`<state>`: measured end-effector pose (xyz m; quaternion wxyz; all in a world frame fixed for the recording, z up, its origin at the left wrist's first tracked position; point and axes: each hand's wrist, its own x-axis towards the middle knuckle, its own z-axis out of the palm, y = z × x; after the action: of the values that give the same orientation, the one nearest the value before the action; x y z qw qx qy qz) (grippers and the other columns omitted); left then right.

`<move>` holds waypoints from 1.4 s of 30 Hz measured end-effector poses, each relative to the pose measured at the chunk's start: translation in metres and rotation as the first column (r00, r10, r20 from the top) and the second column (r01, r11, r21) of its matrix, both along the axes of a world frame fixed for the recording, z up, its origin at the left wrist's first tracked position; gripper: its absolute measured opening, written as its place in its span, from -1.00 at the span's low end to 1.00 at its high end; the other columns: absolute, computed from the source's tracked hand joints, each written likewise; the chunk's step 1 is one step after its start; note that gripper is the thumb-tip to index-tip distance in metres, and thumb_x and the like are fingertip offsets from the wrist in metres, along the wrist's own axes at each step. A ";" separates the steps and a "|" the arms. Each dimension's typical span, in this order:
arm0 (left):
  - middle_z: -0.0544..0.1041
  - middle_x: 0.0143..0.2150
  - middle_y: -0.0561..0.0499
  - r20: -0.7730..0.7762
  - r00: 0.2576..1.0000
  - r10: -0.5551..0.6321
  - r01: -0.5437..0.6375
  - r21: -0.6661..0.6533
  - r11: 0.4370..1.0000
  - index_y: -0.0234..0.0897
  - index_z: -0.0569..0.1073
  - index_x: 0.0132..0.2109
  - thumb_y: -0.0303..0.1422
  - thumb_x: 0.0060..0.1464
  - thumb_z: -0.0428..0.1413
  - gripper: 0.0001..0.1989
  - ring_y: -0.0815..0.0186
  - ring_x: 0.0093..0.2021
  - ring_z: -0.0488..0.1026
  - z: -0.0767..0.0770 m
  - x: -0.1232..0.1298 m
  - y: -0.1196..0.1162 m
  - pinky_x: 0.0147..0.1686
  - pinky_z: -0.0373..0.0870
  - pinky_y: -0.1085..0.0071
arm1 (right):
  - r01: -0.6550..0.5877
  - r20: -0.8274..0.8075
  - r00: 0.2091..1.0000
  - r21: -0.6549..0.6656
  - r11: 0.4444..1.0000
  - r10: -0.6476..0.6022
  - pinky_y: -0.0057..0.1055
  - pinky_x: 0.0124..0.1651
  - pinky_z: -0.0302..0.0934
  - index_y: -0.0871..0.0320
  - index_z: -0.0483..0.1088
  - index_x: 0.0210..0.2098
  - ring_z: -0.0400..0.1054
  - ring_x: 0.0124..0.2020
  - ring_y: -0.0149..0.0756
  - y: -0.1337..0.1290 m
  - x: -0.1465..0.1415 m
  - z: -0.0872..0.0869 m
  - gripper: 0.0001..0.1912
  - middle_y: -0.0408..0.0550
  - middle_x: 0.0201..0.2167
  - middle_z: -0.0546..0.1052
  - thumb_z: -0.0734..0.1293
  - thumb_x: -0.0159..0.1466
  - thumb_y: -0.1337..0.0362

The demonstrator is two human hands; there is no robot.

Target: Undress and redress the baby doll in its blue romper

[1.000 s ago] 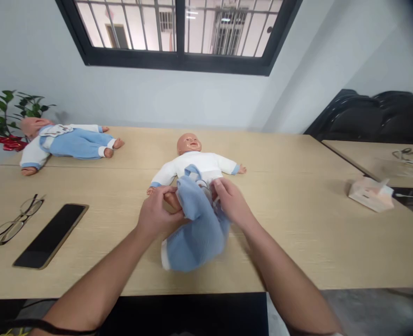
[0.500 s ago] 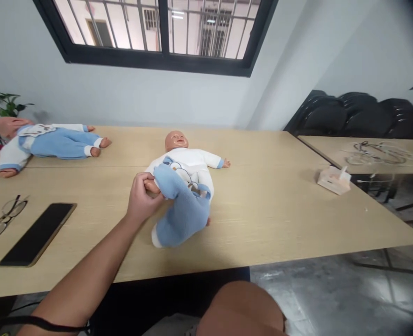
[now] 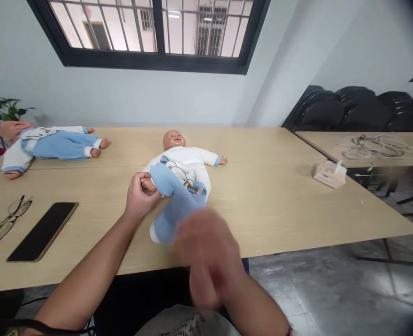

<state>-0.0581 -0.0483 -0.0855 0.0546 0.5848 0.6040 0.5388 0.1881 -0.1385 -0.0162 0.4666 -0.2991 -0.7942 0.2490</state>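
Note:
A baby doll in a white top with blue cuffs lies on its back on the table, its head toward the wall. My left hand is closed round the end of one of its limbs; whether that is a hand or a foot I cannot tell. Blue overalls with a white cuff lie bunched over the doll's lower body, against my left fingers. My right hand, smeared by motion, is in front of the overalls near the table's front edge and hides part of them. Its fingers are too blurred to read.
Another doll in blue and white lies at the far left beside a plant. Glasses and a phone rest at the left. A tissue box stands at the right; cables lie on a second table.
My right hand has risen from below the table's front edge to in front of the overalls. My left hand keeps its hold on the doll. The view has shifted slightly.

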 end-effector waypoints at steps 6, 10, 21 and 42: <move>0.57 0.03 -0.04 -0.026 0.999 0.028 -0.028 -0.004 1.000 -0.19 0.43 0.09 -0.30 -0.08 0.33 -0.46 0.17 -0.05 0.56 0.007 0.006 -0.016 -0.05 0.51 0.29 | 0.245 0.167 0.963 -0.214 0.946 -0.212 -0.05 0.04 0.29 0.16 0.42 0.03 0.42 -0.04 0.02 0.107 -0.018 -0.030 -0.56 0.13 -0.08 0.57 0.34 0.30 0.00; 0.52 -0.05 -0.07 -0.192 0.980 0.057 -0.038 0.104 0.994 -0.20 0.43 -0.05 -0.33 -0.10 0.34 -0.57 0.08 0.02 0.51 0.009 0.004 -0.038 0.05 0.47 0.16 | 0.222 0.186 0.968 -0.319 0.921 -0.169 -0.27 -0.22 0.28 0.11 0.46 -0.24 0.38 -0.35 -0.20 0.132 -0.002 -0.039 -0.68 -0.07 -0.37 0.55 0.26 0.36 0.00; 0.43 -0.09 -0.09 -0.310 0.949 0.060 -0.077 -0.044 0.996 -0.19 0.32 -0.12 -0.22 0.07 0.32 -0.63 0.08 -0.03 0.51 -0.038 0.030 -0.136 -0.11 0.50 0.22 | -0.004 -0.221 0.962 -0.599 0.801 -0.161 -0.32 -0.35 0.32 0.11 0.35 0.01 0.37 -0.48 -0.29 0.174 0.026 -0.054 -0.44 -0.17 -0.46 0.47 0.39 0.23 -0.17; 0.14 0.45 -0.36 -0.311 0.886 -0.343 0.332 -0.088 0.939 -0.25 0.12 0.41 -0.03 -0.14 0.44 0.08 -0.17 0.46 0.10 0.054 0.027 -0.031 0.39 0.11 -0.11 | -0.332 -0.347 0.921 -0.470 0.818 0.175 -0.40 -0.29 0.19 0.07 0.33 -0.22 0.24 -0.38 -0.34 0.114 0.007 -0.038 -0.70 -0.21 -0.39 0.33 0.38 0.34 -0.02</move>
<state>-0.0309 -0.0798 -0.0317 0.0577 0.7599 0.5024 0.4085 0.1949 -0.0246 -0.0547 0.4412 -0.2648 -0.6533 0.5554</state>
